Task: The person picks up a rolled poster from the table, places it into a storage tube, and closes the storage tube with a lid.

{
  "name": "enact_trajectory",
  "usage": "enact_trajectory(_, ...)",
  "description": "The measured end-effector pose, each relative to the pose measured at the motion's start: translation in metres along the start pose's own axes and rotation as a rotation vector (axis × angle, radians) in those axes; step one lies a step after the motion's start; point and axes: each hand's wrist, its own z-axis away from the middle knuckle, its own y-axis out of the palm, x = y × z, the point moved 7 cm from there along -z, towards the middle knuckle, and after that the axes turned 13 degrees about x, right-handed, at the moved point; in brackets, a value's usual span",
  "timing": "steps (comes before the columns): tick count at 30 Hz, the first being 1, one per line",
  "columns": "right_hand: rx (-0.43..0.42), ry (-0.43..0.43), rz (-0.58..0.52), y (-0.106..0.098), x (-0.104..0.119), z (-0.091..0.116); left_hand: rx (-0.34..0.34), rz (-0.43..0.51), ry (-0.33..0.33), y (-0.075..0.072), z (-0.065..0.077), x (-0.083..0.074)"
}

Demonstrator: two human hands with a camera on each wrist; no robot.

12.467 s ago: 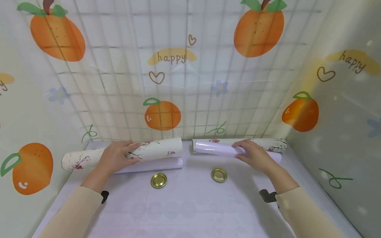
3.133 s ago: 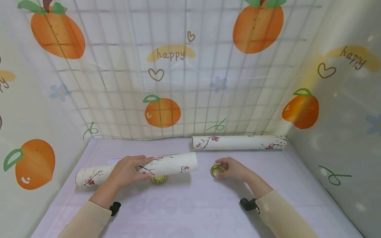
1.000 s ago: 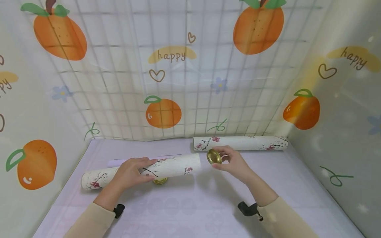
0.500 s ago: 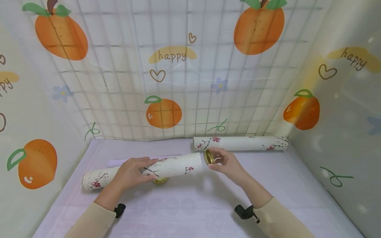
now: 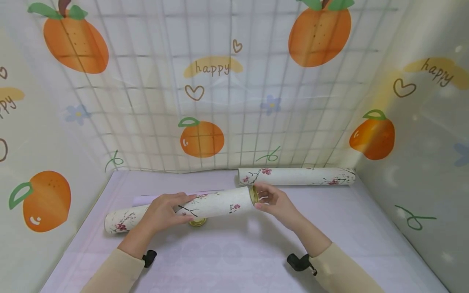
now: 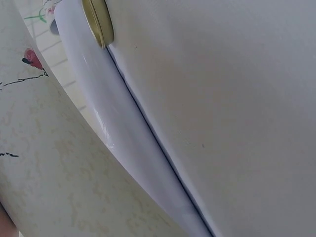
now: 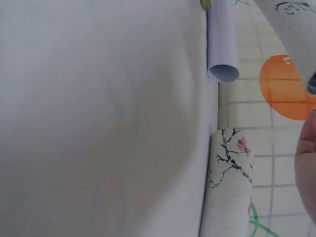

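Note:
My left hand (image 5: 163, 212) grips a white cardboard tube (image 5: 220, 204) printed with plum blossom branches, its right end raised. Between thumb and fingers, my right hand (image 5: 281, 205) pinches a gold metal lid (image 5: 254, 195) right at that end. A second gold lid (image 5: 198, 222) lies on the table, partly hidden under the tube. Behind the tube is a lilac roll of paper (image 5: 142, 200), mostly covered in the head view. In the right wrist view the roll (image 7: 223, 44) shows a hollow end.
Another blossom-printed tube (image 5: 296, 177) lies along the back edge at the right. A fabric wall (image 5: 231, 110) printed with oranges hangs behind the table, with side walls left and right. The table (image 5: 220, 264) has a pale lilac cover.
The right hand has let go of a lilac roll, which has left its place, then lifted the lid and brought it left against the tube's end. The left hand has carried the tube forward and right.

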Motion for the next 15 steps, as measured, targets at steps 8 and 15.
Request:
enact_trajectory(8, 0.024, 0.004, -0.010, 0.0043, -0.0023, -0.0019, 0.007, 0.006, -0.023, -0.0001, 0.0002, 0.0006)
enact_trajectory(15, 0.061, -0.020, -0.039, 0.0078, -0.0025, -0.0021, 0.013, 0.012, -0.018, -0.0003, 0.0002, -0.0014)
